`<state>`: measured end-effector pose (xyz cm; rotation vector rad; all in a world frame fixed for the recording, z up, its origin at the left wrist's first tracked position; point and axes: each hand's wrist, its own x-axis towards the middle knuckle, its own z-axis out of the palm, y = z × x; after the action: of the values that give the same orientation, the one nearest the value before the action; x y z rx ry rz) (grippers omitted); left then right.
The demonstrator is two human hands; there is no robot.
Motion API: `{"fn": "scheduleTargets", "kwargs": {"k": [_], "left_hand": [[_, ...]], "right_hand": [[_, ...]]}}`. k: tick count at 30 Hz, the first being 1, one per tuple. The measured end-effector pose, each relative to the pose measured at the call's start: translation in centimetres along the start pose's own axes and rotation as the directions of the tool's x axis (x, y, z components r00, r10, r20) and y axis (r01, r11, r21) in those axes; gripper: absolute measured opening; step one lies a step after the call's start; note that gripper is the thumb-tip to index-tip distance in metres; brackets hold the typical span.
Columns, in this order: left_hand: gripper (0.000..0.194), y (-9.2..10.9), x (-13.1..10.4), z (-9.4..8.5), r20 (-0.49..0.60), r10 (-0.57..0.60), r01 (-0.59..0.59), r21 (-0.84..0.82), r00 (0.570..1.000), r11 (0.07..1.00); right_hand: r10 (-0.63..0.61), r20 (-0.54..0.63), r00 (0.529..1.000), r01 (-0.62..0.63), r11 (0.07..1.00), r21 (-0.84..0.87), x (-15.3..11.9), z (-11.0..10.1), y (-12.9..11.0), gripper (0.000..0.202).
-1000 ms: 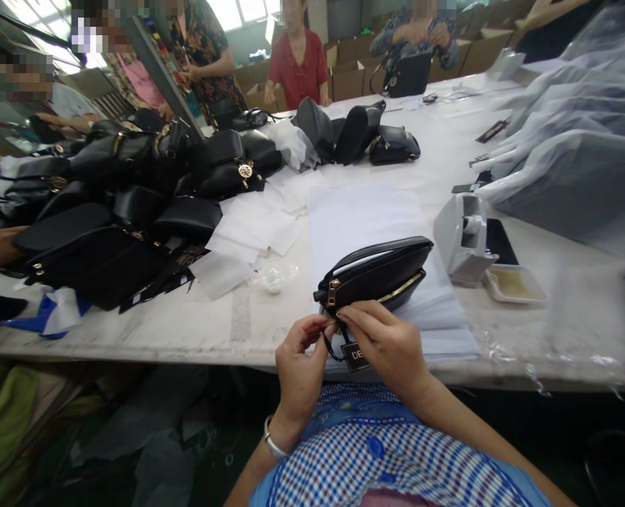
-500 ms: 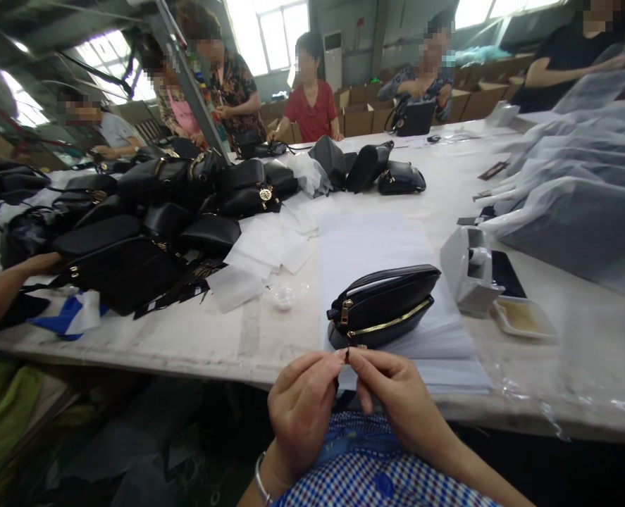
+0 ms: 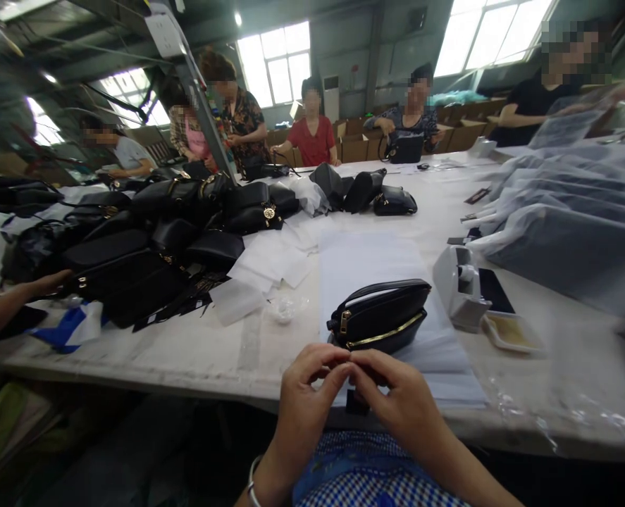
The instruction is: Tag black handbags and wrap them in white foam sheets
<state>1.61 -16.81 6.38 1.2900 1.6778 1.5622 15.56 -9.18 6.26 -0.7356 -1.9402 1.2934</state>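
Note:
At the table's near edge my left hand (image 3: 312, 384) and my right hand (image 3: 394, 387) meet, thumbs and fingertips pinched together. What sits between the fingertips is too small to make out. A small dark tag-like piece (image 3: 356, 403) hangs just below them. Right behind the fingers stands a small black handbag (image 3: 383, 317) with a gold zipper along its front and a gold zipper pull at its left end. It rests on a stack of white paper sheets (image 3: 375, 253); my fingers hide its lower front edge.
Many black bags (image 3: 127, 267) are heaped at left, where a co-worker's hand (image 3: 48, 283) reaches in. Loose white paper (image 3: 270, 260) lies beside them. At right are a white tape dispenser (image 3: 459, 285), a small dish (image 3: 510, 332) and plastic-wrapped bags (image 3: 566, 239). Several people work across the table.
My fingertips have come closer together and the hands have turned, with the dark piece now showing below them. The view has tilted up slightly. The handbag stays on the paper.

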Motion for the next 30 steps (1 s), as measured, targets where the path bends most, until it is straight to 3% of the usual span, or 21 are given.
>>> {"fn": "scheduleTargets", "kwargs": {"k": [3, 10, 13, 16, 20, 25, 30], "left_hand": [[0.009, 0.4, 0.2, -0.3, 0.006, -0.027, 0.027, -0.002, 1.0, 1.0], [0.018, -0.8, 0.2, 0.1, -0.026, -0.12, 0.116, -0.13, 0.992, 0.985], [0.016, -2.5, 1.0, 0.9, -0.153, -0.133, 0.101, -0.2, 0.979, 0.975], [0.027, -3.9, 2.1, 1.7, -0.227, -0.125, 0.066, -0.252, 0.966, 0.966], [0.024, -4.7, 3.4, 2.0, -0.189, -0.074, 0.031, -0.217, 0.979, 0.976], [0.024, -5.1, 5.0, 2.0, -0.157, 0.015, -0.029, -0.084, 0.987, 0.996], [0.023, -5.2, 7.2, 4.4, -0.252, 0.011, -0.037, -0.099, 0.968, 0.994]], "right_hand": [[-0.16, -0.019, 0.987, 0.156, 0.979, -0.128, 0.1, 0.0, -0.2, 0.014], [-0.006, -0.038, 0.999, 0.004, 0.999, -0.041, 0.1, 0.0, 0.5, 0.015], [-0.049, -0.116, 0.992, 0.04, 0.996, -0.077, 0.7, -0.2, 1.0, 0.013], [-0.17, -0.23, 0.958, 0.141, 0.98, -0.139, 2.0, -0.8, 1.3, 0.008], [-0.295, -0.33, 0.897, 0.237, 0.95, -0.205, 4.4, -1.7, 2.1, 0.005], [-0.197, -0.41, 0.89, 0.159, 0.979, -0.125, 7.7, -2.7, 4.0, 0.012], [-0.164, -0.457, 0.874, 0.135, 0.986, -0.096, 9.6, -2.9, 5.4, 0.018]]}}
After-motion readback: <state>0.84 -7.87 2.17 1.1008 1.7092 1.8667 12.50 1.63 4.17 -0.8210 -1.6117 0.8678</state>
